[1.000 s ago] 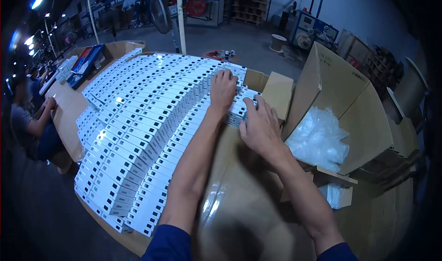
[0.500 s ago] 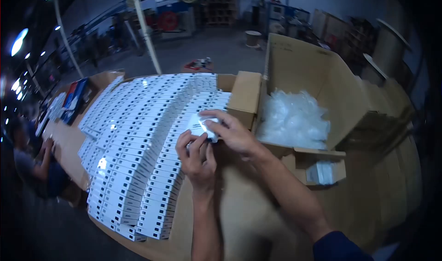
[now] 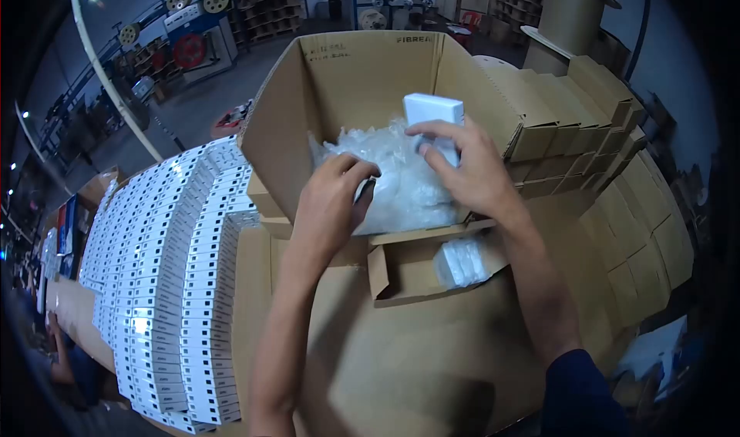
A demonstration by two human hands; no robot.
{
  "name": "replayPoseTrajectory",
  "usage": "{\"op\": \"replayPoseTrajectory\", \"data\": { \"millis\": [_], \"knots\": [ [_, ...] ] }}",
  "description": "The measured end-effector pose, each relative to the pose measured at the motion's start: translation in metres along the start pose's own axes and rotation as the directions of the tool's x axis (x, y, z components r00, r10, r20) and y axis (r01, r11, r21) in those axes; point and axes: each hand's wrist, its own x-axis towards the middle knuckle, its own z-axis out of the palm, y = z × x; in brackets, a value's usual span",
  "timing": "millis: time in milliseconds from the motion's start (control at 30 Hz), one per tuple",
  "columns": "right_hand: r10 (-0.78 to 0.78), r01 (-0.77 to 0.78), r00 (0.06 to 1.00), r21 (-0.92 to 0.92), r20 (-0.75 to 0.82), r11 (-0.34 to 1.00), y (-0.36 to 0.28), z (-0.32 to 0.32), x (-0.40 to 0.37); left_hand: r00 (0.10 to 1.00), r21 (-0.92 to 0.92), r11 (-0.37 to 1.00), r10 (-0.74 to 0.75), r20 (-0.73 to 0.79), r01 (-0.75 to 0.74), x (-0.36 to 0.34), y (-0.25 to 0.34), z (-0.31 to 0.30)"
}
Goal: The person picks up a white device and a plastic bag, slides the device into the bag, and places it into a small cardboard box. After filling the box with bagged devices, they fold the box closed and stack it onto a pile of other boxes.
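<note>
My right hand (image 3: 466,163) grips a small white box (image 3: 433,109) over the large open carton (image 3: 370,75). Curled fingers of my left hand (image 3: 331,198) are near the carton's front left, around a small dark thing that I cannot make out. Below both hands, a heap of clear plastic bags (image 3: 408,186) fills the carton's bottom. In front of it lies a small open cardboard box (image 3: 408,271) with plastic-wrapped white pieces (image 3: 462,262) at its right end.
Long rows of stacked white boxes (image 3: 154,283) cover the left of the cardboard-topped table (image 3: 385,360). Folded brown cartons (image 3: 570,144) are stacked at the right. A person's arm (image 3: 58,344) shows at the far left. Machines and spools stand behind.
The view has swung right towards the large carton. My hands have separated; they were together on a shiny wrapped white piece over the white rows. The white box now stands up in my right hand.
</note>
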Motion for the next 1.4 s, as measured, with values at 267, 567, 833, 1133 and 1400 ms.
{"op": "replayPoseTrajectory", "data": {
  "millis": [267, 567, 833, 1133, 1400],
  "knots": [
    [0.02, -0.029, 0.981, -0.04, -0.191, 0.999, 0.025, -0.014, 0.046, 0.805, 0.327, 0.754, 0.433, 0.405, -0.57, 0.101, -0.099, 0.136],
    [0.033, -0.008, 0.983, 0.136, -0.178, 0.991, 0.021, -0.027, 0.03, 0.957, -0.524, 0.816, -0.29, -0.004, 0.245, 0.088, -0.036, 0.044],
    [0.148, -0.333, 0.936, 0.663, 0.321, 0.67, -0.036, 0.014, -0.073, 0.831, -0.703, 0.658, -0.528, -0.174, 0.271, -0.04, 0.078, -0.011],
    [0.341, -0.382, 0.901, 0.866, 0.27, 0.324, -0.092, 0.029, -0.214, 0.767, -0.683, 0.614, -0.63, -0.121, 0.396, -0.143, 0.141, -0.051],
    [0.25, -0.378, 0.921, 0.841, 0.298, 0.387, -0.093, 0.007, -0.247, 0.891, -0.811, 0.509, -0.453, 0.035, 0.29, -0.173, 0.159, -0.052]
  ]
}}
